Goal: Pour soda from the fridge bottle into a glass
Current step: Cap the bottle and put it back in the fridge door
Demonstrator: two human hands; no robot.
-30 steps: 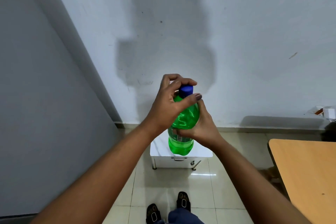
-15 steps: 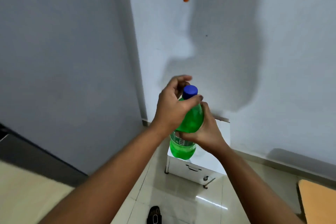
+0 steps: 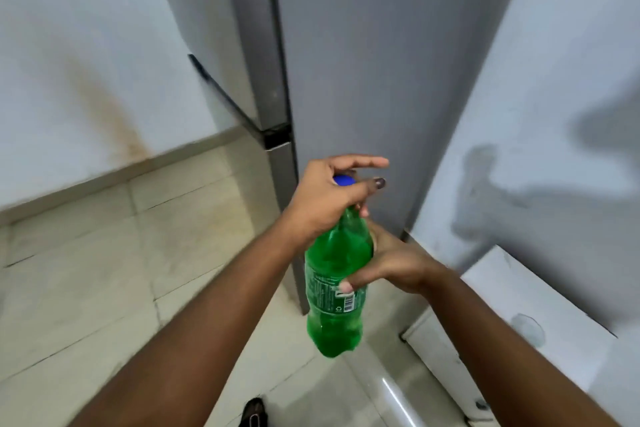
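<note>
A green soda bottle point(image 3: 334, 291) with a blue cap point(image 3: 343, 180) is held upright in the air in front of me. My right hand point(image 3: 391, 262) wraps the bottle's body from the right, thumb on the label. My left hand point(image 3: 332, 198) is over the bottle's top, fingers around the cap, index finger stretched out. The grey fridge point(image 3: 363, 62) stands just behind the bottle with its doors shut. No glass is in view.
A low white cabinet point(image 3: 512, 319) sits on the floor at the right against the white wall. Beige floor tiles point(image 3: 121, 270) spread to the left. A sandalled foot point(image 3: 254, 412) shows at the bottom edge.
The view has swung left: the wooden table and plain wall are gone and the fridge front now fills the middle. Both hands stay on the bottle, left index finger now extended.
</note>
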